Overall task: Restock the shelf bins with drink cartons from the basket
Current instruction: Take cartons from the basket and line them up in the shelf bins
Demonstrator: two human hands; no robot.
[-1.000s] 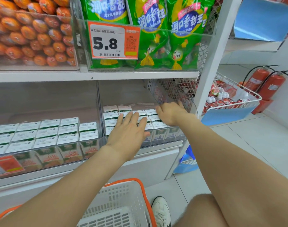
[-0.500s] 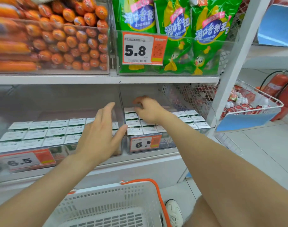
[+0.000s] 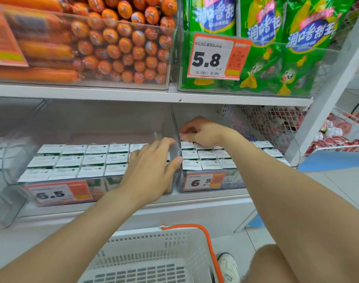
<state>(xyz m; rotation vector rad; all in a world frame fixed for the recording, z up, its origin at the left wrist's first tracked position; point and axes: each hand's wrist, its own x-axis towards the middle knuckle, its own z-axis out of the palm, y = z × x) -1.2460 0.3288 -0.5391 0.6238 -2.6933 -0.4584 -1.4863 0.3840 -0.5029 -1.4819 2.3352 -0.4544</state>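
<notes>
Your open left hand (image 3: 152,168) rests on the drink cartons (image 3: 95,160) under it; your right hand (image 3: 207,132) pinches one carton (image 3: 185,136), likely light and stiff, so grip its flat sides gently.

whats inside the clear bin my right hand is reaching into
Rows of drink cartons, white tops up, stand in the bin. The right hand covers the back-left ones, and the forearm hides some further right.

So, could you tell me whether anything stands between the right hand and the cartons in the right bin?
Nothing visible: the right hand touches those cartons at the back. The clear divider stands just left of it.
</notes>
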